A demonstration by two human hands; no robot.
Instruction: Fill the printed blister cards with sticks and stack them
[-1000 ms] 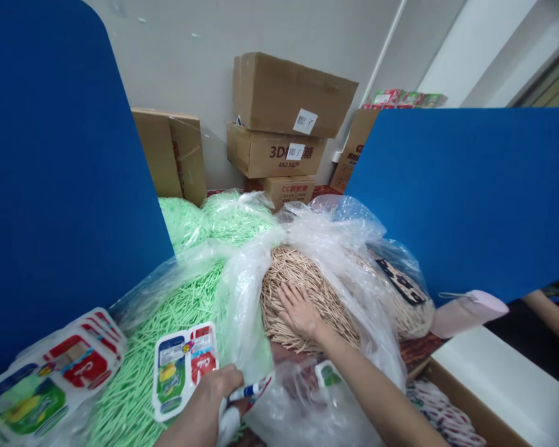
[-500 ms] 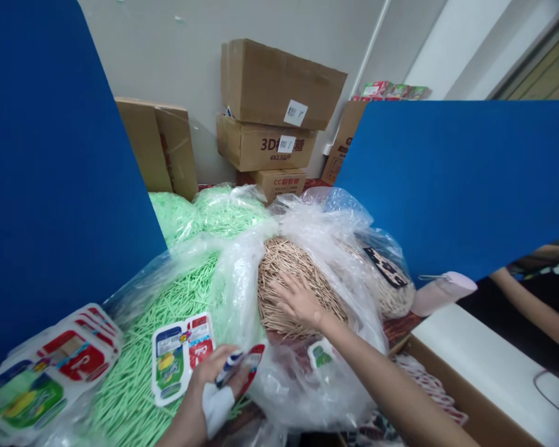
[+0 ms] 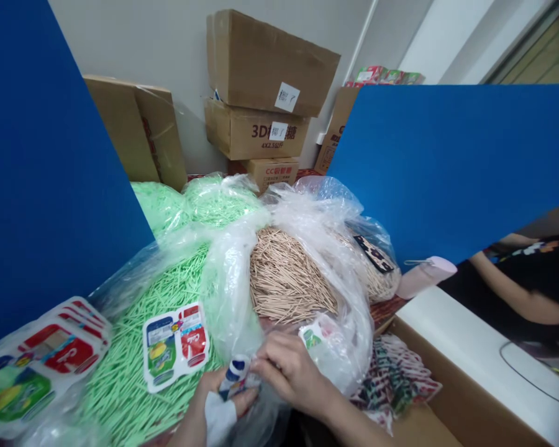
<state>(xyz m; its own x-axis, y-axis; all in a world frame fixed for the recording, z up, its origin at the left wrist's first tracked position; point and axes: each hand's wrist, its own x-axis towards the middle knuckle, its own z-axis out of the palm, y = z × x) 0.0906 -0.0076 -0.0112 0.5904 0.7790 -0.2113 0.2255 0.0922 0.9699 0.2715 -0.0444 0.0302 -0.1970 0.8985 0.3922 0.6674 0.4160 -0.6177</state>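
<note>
My left hand [image 3: 212, 397] is closed on a small blue, white and red packet [image 3: 233, 377] low in the middle of the head view. My right hand [image 3: 289, 372] meets it there, fingers curled onto the same packet. Just beyond lies a clear plastic bag [image 3: 326, 248] heaped with tan sticks [image 3: 284, 279]. To the left a bag of green sticks [image 3: 168, 310] has a printed blister card [image 3: 176, 345] lying on it. More such cards [image 3: 37, 357] are stacked at far left.
Blue divider panels [image 3: 51, 161] stand left and right [image 3: 447, 161]. Cardboard boxes [image 3: 265, 93] are stacked against the back wall. An open carton [image 3: 451, 397] with printed wrappers [image 3: 395, 372] sits at lower right. Another person's arm [image 3: 517, 292] shows beyond the right panel.
My right hand has left the tan sticks and come back to the packet in my left hand. The view has shifted downward and slightly right.
</note>
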